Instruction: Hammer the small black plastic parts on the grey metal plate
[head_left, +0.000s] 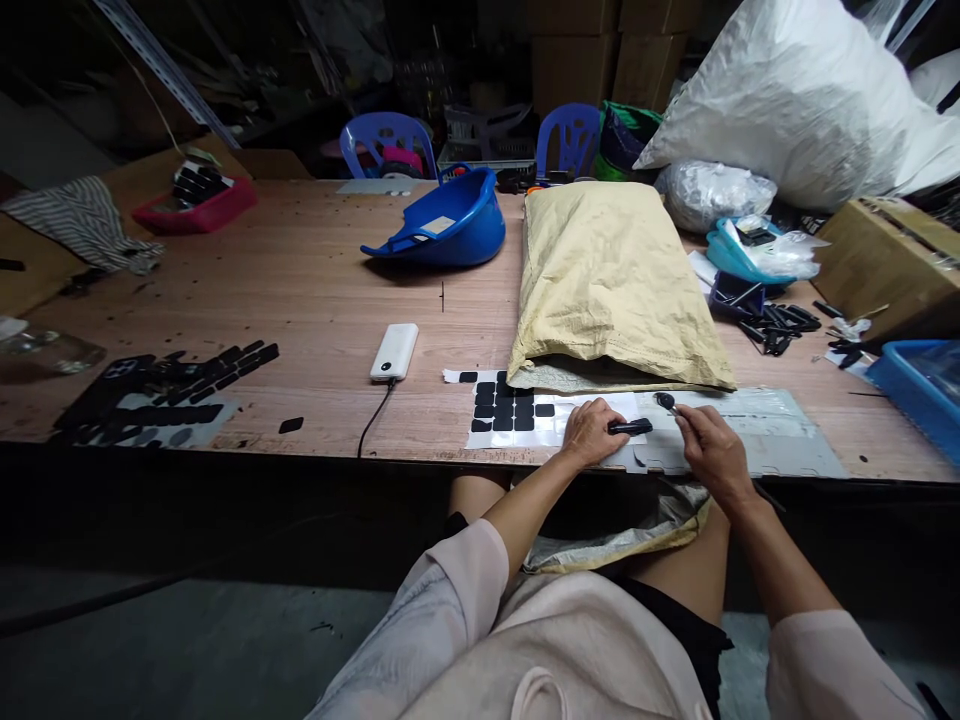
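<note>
My left hand (592, 432) rests on a white backing sheet (559, 432) at the table's front edge, fingers closed on a slim black plastic part (630, 427). Black square pads (504, 407) cover the sheet's left half. Just to the right, my right hand (711, 452) pinches a small dark rounded piece (664, 401) held close to the black part's end. Under my right hand lies a grey plastic sheet (757, 440).
A tan woven sack (611, 280) lies behind my hands. A white power bank (395, 351) with cable, a tipped blue basin (446, 222), used black pad sheets (161, 395), a red tray (196, 205), black parts (776, 325), a cardboard box (889, 262) and a blue crate (919, 385) stand around.
</note>
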